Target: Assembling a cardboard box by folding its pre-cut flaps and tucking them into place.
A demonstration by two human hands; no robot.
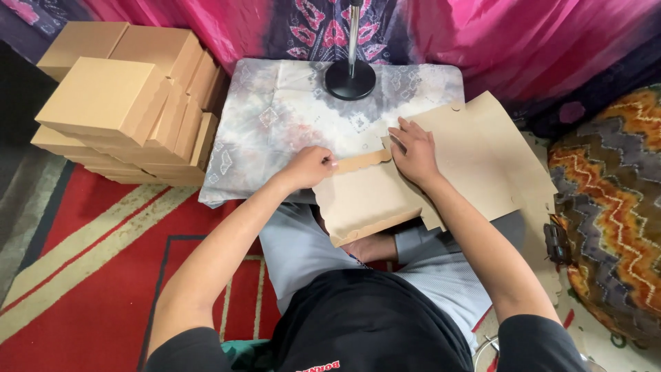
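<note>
A flat brown cardboard box blank (482, 162) lies across the low table's right side and over my lap. My left hand (310, 167) pinches the scalloped flap (361, 162) at the blank's left edge, fingers closed on it. My right hand (413, 153) presses flat on the cardboard just right of that flap, fingers spread. A folded panel of the blank (361, 207) slopes down toward my knees.
A low table with a grey tie-dye cloth (275, 117) carries a black round stand base with a metal pole (350, 79). Several finished brown boxes (127, 103) are stacked at left. A patterned cushion (613, 207) sits at right, pink fabric behind, red rug below.
</note>
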